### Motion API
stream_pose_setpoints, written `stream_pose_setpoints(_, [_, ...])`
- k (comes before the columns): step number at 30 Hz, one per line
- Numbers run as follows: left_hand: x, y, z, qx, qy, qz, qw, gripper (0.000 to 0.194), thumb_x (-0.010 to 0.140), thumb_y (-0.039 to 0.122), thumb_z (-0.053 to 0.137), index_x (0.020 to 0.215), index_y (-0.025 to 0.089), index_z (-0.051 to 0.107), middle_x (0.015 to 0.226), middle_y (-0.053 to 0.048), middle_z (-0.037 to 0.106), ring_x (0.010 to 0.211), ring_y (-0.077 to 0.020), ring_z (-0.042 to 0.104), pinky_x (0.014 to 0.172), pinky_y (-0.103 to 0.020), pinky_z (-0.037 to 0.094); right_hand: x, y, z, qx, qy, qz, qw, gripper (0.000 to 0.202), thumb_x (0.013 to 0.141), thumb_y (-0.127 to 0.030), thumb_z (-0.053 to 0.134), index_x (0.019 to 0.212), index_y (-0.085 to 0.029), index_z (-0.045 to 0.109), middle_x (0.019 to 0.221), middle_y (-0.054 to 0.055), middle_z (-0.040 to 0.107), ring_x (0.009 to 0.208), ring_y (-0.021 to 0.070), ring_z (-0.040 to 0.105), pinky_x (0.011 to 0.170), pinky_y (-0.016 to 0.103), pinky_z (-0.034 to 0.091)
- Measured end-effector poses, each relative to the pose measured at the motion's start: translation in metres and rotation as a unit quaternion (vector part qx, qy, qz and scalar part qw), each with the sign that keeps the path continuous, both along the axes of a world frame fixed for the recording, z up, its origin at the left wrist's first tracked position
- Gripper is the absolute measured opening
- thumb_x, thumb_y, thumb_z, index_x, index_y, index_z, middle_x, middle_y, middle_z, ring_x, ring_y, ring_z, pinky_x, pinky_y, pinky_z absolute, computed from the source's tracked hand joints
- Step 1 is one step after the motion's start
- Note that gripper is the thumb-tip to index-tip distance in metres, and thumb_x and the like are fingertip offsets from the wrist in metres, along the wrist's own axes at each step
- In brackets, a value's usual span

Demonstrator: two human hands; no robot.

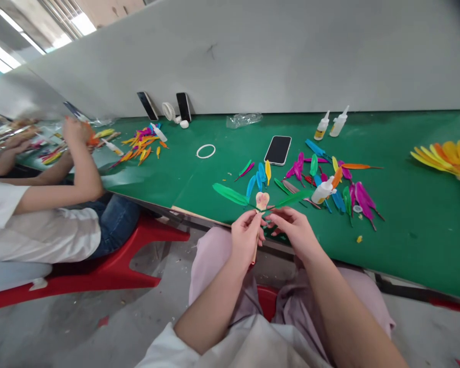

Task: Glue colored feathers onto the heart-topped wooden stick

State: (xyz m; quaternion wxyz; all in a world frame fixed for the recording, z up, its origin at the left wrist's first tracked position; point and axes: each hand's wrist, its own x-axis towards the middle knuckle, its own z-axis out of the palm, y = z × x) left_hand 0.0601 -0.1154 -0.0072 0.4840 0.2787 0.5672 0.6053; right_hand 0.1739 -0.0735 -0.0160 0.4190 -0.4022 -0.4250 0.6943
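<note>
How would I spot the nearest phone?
Follow the green table to the gray partition behind it. Between the clear plastic wrapper and the feathers lies a white-edged phone, screen dark. It lies flat; the phones to its left lean against the partition.

Smooth green tabletop (417, 204) (faintly glossy), matt grey partition (276, 56).

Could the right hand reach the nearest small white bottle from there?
Probably yes: the bottle sits just beyond the right hand, with light feathers around it and nothing bulky visible in the way.
</note>
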Motion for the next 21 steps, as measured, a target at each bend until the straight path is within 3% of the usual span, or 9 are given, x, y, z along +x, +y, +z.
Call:
stream_pose_setpoints(10, [0.0042, -0.0001, 0.0007, -0.013, 0.025, -0.035, 0.999, 0.03, 0.072, 0.042, 0.062, 0.076, 0.013, 0.056, 0.06, 0.003, 0.055, 0.033, -0.0026, 0.04, 0.027, -0.013, 0.029, 0.0002, 0.0006, -0.0043, 0.005, 0.012, -0.083, 0.996, 0.028, 0.064, -0.041, 0.07, 0.076, -0.017, 0.064, 0.065, 0.002, 0.065, 0.054, 0.0112, 0.056, 0.045, 0.022, 0.045])
stream_pose_setpoints(21, [0.0026, -0.0002, -0.0018, -0.005, 0.031, -0.034, 0.999, 0.031, 0.071, 0.044, 0.061, 0.071, 0.013, 0.055, 0.057, 0.004, 0.054, 0.031, -0.0022, 0.038, 0.026, -0.014, 0.026, -0.0008, 0.0003, -0.004, 0.007, -0.005, -0.087, 0.996, 0.027, 0.063, -0.041, 0.07, 0.07, -0.016, 0.065, 0.06, 0.003, 0.065, 0.05, 0.0115, 0.054, 0.044, 0.023, 0.044])
